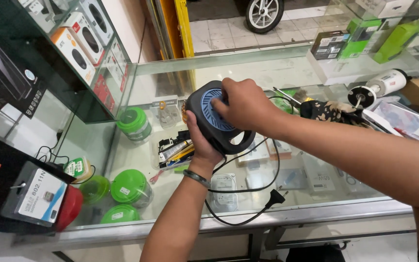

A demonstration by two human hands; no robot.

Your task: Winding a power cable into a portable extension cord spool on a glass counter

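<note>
Left hand (201,145) is gripping the black fan (217,119) from beneath; right hand (244,103) is pressing closed fingers on its blue grille (211,115). Inspection step appears underway; a steadier hold is advisable.

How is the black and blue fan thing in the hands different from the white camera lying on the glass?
The black and blue fan device is dark and held up off the counter, the left hand under it and the right hand on its blue grille. The white camera is pale and tube-shaped, lying untouched on its side on the glass counter. The fan device looks bigger and trails a black cord with a plug; no cord shows on the camera.
</note>
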